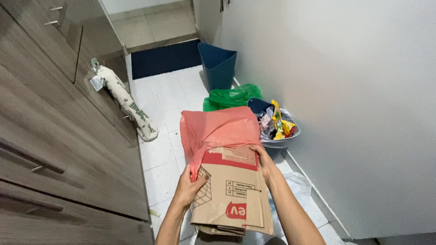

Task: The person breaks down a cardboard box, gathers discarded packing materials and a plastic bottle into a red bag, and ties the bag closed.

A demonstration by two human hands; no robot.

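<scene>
While gripping the flattened cardboard from both sides, left hand closing on its left edge and on a fold of the red plastic bag, right hand clasping the right edge. Bag covering the cardboard's top end, above the white tile floor. Beyond, lying along the right wall: green bag, full grey bin, blue bin. Leaning against the left wooden cabinets: patterned cloth roll.
</scene>
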